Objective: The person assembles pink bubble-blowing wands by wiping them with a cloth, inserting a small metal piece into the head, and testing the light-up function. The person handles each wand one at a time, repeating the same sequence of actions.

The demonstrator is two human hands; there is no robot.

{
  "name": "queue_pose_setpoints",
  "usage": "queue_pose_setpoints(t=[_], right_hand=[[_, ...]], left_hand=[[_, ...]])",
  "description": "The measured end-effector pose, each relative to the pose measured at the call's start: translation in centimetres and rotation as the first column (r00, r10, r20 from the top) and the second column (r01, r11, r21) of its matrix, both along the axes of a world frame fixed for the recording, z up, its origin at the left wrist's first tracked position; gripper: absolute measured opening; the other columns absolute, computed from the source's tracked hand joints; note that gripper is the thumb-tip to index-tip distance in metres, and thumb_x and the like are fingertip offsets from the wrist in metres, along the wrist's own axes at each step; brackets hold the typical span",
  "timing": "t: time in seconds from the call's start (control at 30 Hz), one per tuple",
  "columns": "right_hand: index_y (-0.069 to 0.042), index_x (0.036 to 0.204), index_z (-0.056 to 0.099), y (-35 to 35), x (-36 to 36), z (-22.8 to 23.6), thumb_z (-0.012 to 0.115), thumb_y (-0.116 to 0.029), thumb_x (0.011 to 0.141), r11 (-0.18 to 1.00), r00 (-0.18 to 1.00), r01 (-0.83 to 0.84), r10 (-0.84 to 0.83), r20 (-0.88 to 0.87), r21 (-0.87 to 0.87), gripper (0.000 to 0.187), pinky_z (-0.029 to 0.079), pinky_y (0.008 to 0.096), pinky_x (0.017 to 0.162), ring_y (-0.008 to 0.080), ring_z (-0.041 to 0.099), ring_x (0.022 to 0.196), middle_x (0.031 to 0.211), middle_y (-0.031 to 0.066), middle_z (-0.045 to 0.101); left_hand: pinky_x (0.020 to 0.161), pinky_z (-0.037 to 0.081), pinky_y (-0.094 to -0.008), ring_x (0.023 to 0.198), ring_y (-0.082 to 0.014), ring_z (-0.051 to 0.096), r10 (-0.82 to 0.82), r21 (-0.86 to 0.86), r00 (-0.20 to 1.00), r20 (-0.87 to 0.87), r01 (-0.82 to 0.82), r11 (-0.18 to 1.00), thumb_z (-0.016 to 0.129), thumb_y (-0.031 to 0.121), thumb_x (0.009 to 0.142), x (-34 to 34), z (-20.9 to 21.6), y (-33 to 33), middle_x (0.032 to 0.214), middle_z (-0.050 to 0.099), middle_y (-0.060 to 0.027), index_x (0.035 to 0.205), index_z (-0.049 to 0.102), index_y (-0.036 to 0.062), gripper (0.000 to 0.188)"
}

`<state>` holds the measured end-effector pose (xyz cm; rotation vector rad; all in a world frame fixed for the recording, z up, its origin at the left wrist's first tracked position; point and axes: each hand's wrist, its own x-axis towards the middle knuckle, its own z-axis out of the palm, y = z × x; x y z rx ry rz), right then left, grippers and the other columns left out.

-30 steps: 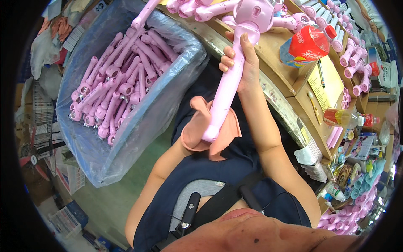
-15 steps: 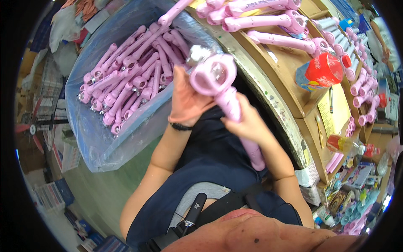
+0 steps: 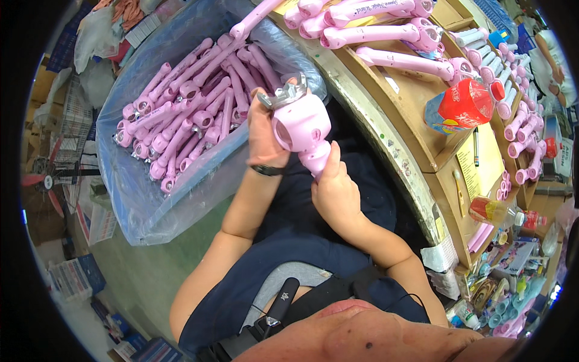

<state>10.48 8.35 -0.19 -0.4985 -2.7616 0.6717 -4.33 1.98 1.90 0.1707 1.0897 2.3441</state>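
Note:
A pink toy wand (image 3: 303, 125) with a silver crown on its round head is in both my hands, over my lap. My left hand (image 3: 265, 136) holds it at the head, fingers up beside the crown. Wrapped round the handle just below the head is my right hand (image 3: 339, 192), its index finger stretched along the wand. The handle's lower part is hidden behind that hand. To the left, close to my left hand, a blue plastic-lined bin (image 3: 172, 211) holds a heap of similar pink wands (image 3: 187, 108).
On the right, a workbench (image 3: 401, 154) with a worn edge carries cardboard trays, more pink wands (image 3: 374, 36) and a red-labelled bottle (image 3: 464, 105). A second bottle (image 3: 491, 211) lies nearer. Another person's arm (image 3: 552, 63) shows at the far right. A fan (image 3: 49, 183) stands at far left.
The wand has turned in my hands: its crown and the head's side now show, and the handle's lower end has gone from sight. My right hand has shifted slightly left and down.

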Motion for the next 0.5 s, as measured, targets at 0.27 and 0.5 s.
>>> queue_pose_setpoints(t=[0.27,0.5], right_hand=[[0.013,0.143,0.023,0.2,0.3,1.0,0.068,-0.009,0.075,0.995,0.999,-0.05,0.051,0.011,-0.086,0.085,0.056,0.0428,0.055,0.0367,0.066,0.064,0.085,0.0216,0.059],[0.005,0.144,0.02,1.5,-0.4,1.5,0.066,-0.006,0.075,0.938,0.997,-0.04,0.058,0.043,-0.345,0.084,0.054,0.0514,0.066,0.0481,0.065,0.077,0.101,0.0336,0.061]], left_hand=[[0.093,0.049,-0.0394,0.106,-0.0255,0.062,-0.018,0.07,0.951,0.307,-0.003,0.998,0.038,0.035,0.103,-0.6,0.0,-0.2,0.113,0.061,-0.0181,0.121,0.046,0.0024,0.038],[0.076,0.055,-0.0436,0.094,-0.0298,0.065,0.197,0.092,0.95,-0.244,-0.18,0.979,0.052,0.03,0.097,2.8,0.4,1.6,0.112,0.061,-0.0166,0.114,0.048,0.0036,0.032]])
